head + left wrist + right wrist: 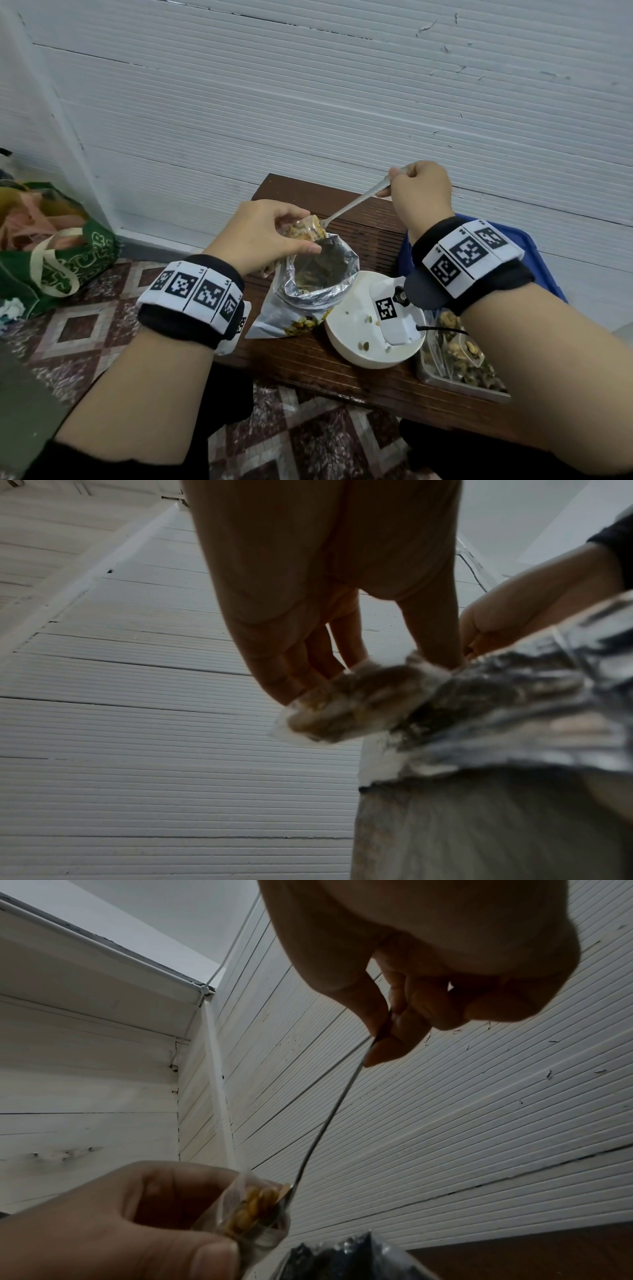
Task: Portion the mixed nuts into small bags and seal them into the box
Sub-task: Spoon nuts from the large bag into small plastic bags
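- Your left hand point(260, 236) pinches a small clear bag point(306, 229) between thumb and fingers, holding it just above the open mouth of the large foil pouch point(317, 274); mixed nuts point(257, 1204) show through the plastic.
- Your right hand point(419, 195) grips the upper end of a metal spoon point(356, 202), fingers curled round the handle, with its bowl meeting the mouth of the small bag.
- The foil pouch stands open on the dark wooden table point(308, 363), its silver lining turned outward at the rim and a few nuts visible deep inside.
- Just right of the pouch sits a white bowl point(346, 342) holding only a few stray nut pieces.
- At the table's right edge, a metal tray point(455, 385) holds several small clear bags of nuts point(459, 353), partly hidden behind your right forearm.
- A blue box point(541, 267) lies behind your right wrist, beside the table; its contents cannot be seen.
- On the tiled floor to the left, a green tote bag point(68, 260) holds pale crumpled material.
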Demonstrator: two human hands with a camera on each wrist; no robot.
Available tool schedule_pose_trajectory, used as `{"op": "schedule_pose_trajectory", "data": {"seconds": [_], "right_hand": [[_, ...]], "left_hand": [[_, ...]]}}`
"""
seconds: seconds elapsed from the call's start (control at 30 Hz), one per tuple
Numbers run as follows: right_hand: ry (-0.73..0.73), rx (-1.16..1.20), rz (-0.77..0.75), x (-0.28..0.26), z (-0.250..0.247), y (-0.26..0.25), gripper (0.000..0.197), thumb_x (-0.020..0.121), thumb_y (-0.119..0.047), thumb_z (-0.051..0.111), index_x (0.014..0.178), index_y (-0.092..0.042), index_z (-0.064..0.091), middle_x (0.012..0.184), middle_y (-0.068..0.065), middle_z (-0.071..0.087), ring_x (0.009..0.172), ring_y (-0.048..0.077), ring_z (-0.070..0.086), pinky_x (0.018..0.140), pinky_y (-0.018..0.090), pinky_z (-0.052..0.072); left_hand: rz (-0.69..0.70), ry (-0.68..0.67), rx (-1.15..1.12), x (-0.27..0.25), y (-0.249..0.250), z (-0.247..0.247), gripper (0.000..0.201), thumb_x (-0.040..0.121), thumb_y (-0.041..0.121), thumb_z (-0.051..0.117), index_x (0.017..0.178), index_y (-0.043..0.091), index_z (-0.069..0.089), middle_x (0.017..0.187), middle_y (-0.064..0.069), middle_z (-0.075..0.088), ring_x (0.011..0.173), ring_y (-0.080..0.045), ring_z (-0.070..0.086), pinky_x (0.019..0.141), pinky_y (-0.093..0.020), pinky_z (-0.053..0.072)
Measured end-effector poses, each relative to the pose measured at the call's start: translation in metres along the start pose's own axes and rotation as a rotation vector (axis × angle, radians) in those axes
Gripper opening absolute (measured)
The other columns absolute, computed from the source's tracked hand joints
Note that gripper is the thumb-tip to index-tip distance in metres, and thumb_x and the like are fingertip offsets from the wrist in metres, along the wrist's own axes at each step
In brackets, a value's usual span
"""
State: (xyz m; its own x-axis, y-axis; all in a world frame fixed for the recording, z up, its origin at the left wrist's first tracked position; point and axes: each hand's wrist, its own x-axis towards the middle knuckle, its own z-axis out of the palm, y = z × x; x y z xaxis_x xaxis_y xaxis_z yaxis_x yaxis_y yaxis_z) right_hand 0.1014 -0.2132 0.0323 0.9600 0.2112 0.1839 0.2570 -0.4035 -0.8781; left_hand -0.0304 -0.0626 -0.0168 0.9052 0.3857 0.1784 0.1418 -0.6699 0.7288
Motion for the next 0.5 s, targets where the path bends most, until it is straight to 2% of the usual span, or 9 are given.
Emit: {"op": "schedule_pose_trajectory", "data": {"seconds": [0.1, 0.2, 0.27, 0.4, 0.5], "right_hand": [[-0.003, 0.001, -0.008, 0.0005, -0.0015, -0.0006, 0.021, 0.098, -0.016, 0.047, 0.077, -0.014, 0.051, 0.065, -0.003, 0.063, 0.066, 0.005, 0.053, 0.057, 0.015, 0.038], [-0.002, 0.011, -0.004, 0.0003, -0.0023, -0.0008, 0.027, 0.097, -0.015, 0.048, 0.071, -0.016, 0.051, 0.065, -0.003, 0.063, 0.066, 0.005, 0.053, 0.058, 0.015, 0.038], [-0.002, 0.027, -0.005, -0.0001, -0.0015, -0.0019, 0.024, 0.097, -0.016, 0.048, 0.074, -0.013, 0.054, 0.067, -0.001, 0.065, 0.069, 0.008, 0.057, 0.058, 0.015, 0.039], [-0.001, 0.056, -0.042, 0.0006, 0.0023, -0.0044, 0.017, 0.096, -0.017, 0.050, 0.085, -0.006, 0.057, 0.089, 0.018, 0.071, 0.089, 0.025, 0.066, 0.064, 0.019, 0.042], [-0.006, 0.064, -0.062, -0.0001, 0.0038, -0.0077, 0.023, 0.096, -0.017, 0.050, 0.088, 0.002, 0.060, 0.097, 0.024, 0.069, 0.093, 0.031, 0.066, 0.064, 0.021, 0.043]], "left_hand": [[-0.004, 0.008, 0.010, 0.0003, 0.0013, -0.0001, 0.059, 0.063, 0.043, 0.084, 0.117, 0.026, 0.067, 0.100, 0.013, 0.066, 0.085, 0.010, 0.054, 0.068, -0.002, 0.037], [-0.004, 0.008, 0.011, 0.0007, 0.0014, 0.0002, 0.060, 0.063, 0.044, 0.084, 0.118, 0.026, 0.067, 0.103, 0.011, 0.067, 0.091, 0.002, 0.057, 0.073, -0.005, 0.039], [-0.001, 0.014, 0.010, 0.0009, 0.0018, -0.0001, 0.060, 0.063, 0.044, 0.084, 0.118, 0.026, 0.067, 0.104, 0.010, 0.067, 0.093, 0.000, 0.058, 0.075, -0.007, 0.040], [0.008, 0.043, 0.003, 0.0008, 0.0038, -0.0024, 0.059, 0.065, 0.042, 0.083, 0.119, 0.027, 0.066, 0.102, 0.014, 0.064, 0.090, 0.004, 0.055, 0.073, -0.006, 0.039], [0.024, 0.076, 0.013, 0.0005, 0.0045, -0.0038, 0.058, 0.066, 0.042, 0.083, 0.119, 0.027, 0.066, 0.103, 0.015, 0.063, 0.088, 0.005, 0.053, 0.069, -0.004, 0.037]]}}
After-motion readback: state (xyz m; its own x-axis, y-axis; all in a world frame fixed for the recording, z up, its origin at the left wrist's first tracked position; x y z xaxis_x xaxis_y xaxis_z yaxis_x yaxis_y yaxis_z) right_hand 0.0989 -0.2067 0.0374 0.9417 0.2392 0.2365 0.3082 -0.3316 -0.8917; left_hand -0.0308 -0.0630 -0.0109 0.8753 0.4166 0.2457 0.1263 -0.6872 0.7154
